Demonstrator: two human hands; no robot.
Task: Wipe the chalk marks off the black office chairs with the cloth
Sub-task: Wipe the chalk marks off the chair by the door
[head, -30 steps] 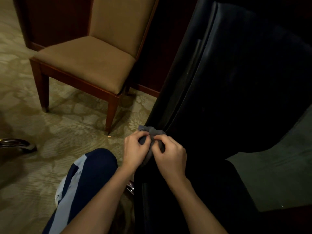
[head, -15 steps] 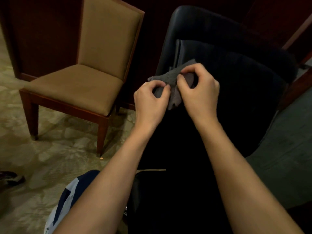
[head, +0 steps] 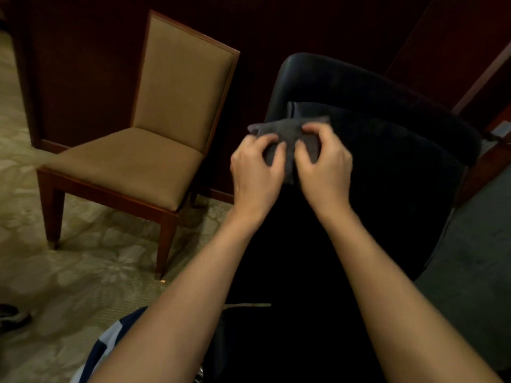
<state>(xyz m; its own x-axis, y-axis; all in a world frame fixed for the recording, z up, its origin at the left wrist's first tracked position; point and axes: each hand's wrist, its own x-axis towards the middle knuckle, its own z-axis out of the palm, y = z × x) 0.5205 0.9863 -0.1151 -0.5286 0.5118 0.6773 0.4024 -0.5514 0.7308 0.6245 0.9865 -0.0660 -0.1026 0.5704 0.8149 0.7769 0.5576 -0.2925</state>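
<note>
A black office chair (head: 387, 167) fills the right half of the view, its back facing me. A small grey cloth (head: 284, 131) is bunched against the upper left of the chair back. My left hand (head: 255, 172) grips the cloth's left part with curled fingers. My right hand (head: 323, 164) pinches its right part, thumb and fingers curled round the fabric. Both hands sit side by side, almost touching. A thin pale line (head: 249, 305) shows low on the chair; other chalk marks are hidden in the dark.
A tan upholstered wooden chair (head: 154, 150) stands on the left against a dark wood wall (head: 83, 64). Patterned beige carpet (head: 69, 272) covers the floor. My knee in dark and light blue trousers (head: 110, 341) is at the bottom left. A shoe (head: 11, 316) lies at the left edge.
Both hands have carried the cloth up from the lower edge of the chair back to its upper part, and the view has lifted. In the last half second they only shifted slightly.
</note>
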